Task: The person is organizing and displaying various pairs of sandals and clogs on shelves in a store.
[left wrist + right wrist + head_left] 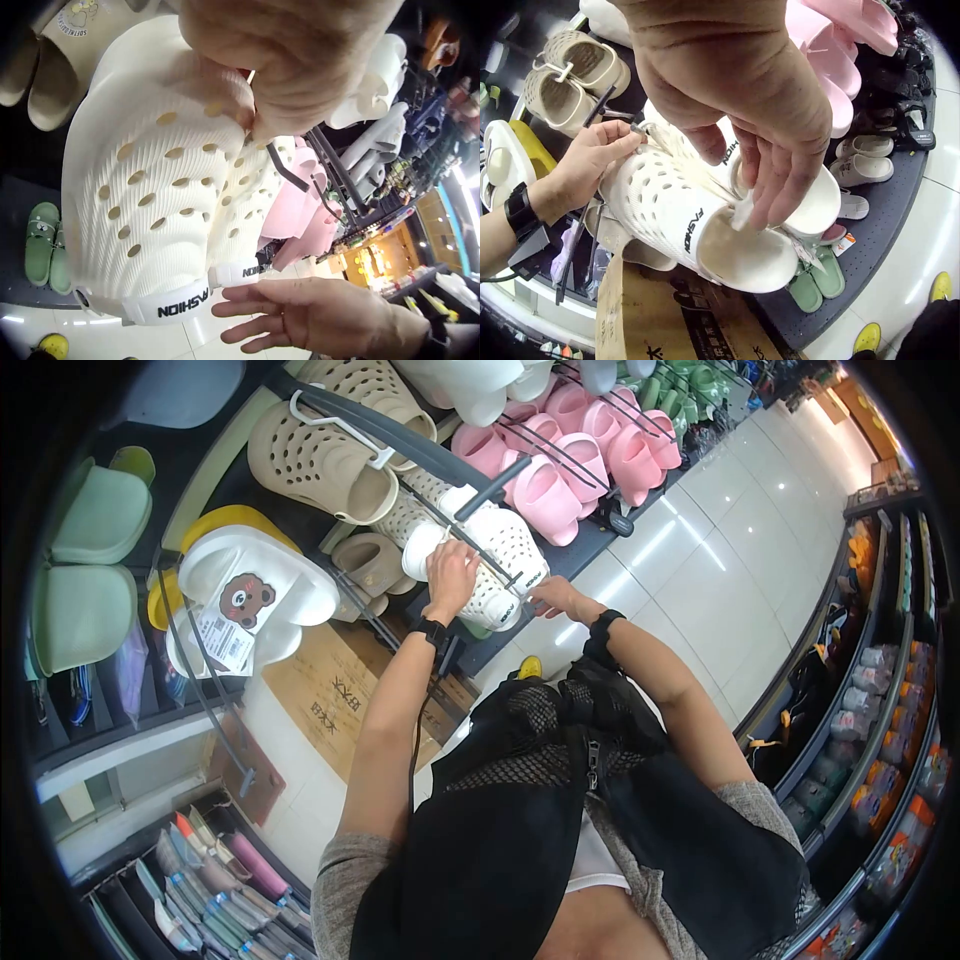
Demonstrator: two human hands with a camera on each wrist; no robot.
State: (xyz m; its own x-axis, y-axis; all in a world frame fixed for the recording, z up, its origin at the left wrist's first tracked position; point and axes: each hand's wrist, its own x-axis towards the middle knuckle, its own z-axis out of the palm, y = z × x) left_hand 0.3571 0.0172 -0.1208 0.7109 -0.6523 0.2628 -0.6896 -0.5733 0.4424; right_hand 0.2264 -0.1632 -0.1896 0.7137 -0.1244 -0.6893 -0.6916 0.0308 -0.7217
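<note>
A pair of white perforated clogs (508, 540) with FASHION on the straps hangs at a dark metal display hook (492, 488). My left hand (452, 575) grips the clogs at their toe end, thumb and fingers bent beside the hook; in the left wrist view this hand (292, 60) covers the spot it grips. My right hand (565, 600) is at the strap end. Its fingers are extended and spread beside the straps in the left wrist view. In the right wrist view, the right hand (735, 97) reaches over the heel openings, its fingertips by a small white piece (742, 210); contact is unclear.
Pink slippers (545, 495) hang beyond the clogs, beige clogs (320, 460) to the left. White slippers with a bear label (245, 600) hang nearer. Below are a cardboard box (325, 695) and green sandals (817, 281). Tiled aisle floor (690, 580) lies right, with another stocked shelf beyond.
</note>
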